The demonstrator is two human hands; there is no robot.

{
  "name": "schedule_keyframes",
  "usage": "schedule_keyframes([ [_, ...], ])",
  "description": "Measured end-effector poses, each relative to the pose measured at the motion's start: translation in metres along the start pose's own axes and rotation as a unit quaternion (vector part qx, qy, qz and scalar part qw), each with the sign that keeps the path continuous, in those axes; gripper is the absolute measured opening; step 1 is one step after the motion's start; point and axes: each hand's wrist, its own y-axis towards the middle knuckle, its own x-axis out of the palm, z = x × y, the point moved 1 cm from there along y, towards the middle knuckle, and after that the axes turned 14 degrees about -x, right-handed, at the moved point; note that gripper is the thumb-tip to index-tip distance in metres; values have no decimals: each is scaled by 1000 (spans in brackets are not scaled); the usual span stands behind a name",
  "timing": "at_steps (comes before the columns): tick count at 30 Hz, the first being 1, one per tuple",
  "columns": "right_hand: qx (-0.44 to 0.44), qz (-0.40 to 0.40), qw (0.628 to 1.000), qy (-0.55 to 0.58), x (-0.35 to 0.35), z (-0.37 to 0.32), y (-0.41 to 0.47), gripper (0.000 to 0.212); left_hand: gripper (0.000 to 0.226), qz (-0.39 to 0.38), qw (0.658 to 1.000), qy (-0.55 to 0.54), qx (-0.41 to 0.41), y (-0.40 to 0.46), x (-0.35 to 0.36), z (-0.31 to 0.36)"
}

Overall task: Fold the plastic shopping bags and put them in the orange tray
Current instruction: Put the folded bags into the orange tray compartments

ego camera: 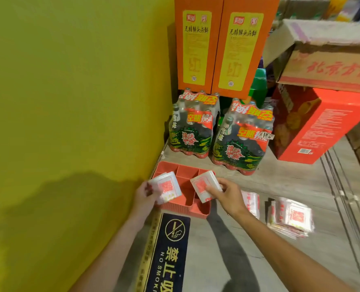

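Yellow wall (69, 102) and grey floor (290, 186) are seen, with boxes (212, 45) and bottle packs (217, 135) behind the orange tray (183, 204). Placing is judged under way: one folded stack of bags (166, 187) is gripped by the left hand (145, 196), another stack (204, 184) pinched by the right hand (227, 192), both over the tray. Lowering into compartments is called for next. More bags (290, 218) lie right of the right hand.

tray (181, 204): bags hide compartments | floor sign (168, 249): cut off below
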Motion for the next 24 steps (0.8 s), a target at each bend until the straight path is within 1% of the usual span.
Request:
schedule_keyframes([
  [4,-11,-15,999,-28,20,-1,28,22,27,-1,1000,5,-1,23,-2,-1],
  [7,-27,-80,992,-89,38,6,51,27,29,-9,1000,-4,-1,35,-5,-3],
  [10,-62,-140,971,-181,51,17,65,31,26,-3,1000,1,4,43,-10,-5],
  [13,-107,-190,942,-255,60,22,68,32,21,4,1000,10,17,46,-16,-6],
  [17,-157,-179,911,-337,69,27,66,29,20,0,999,17,35,49,-21,-10],
  [19,-176,-158,904,-356,73,31,65,28,21,-6,999,26,44,52,-23,-12],
  [22,-183,-123,907,-357,77,34,64,21,22,-24,997,56,43,59,-23,-17],
  [24,-203,-111,892,-387,79,36,65,17,23,-34,994,87,48,64,-21,-18],
])
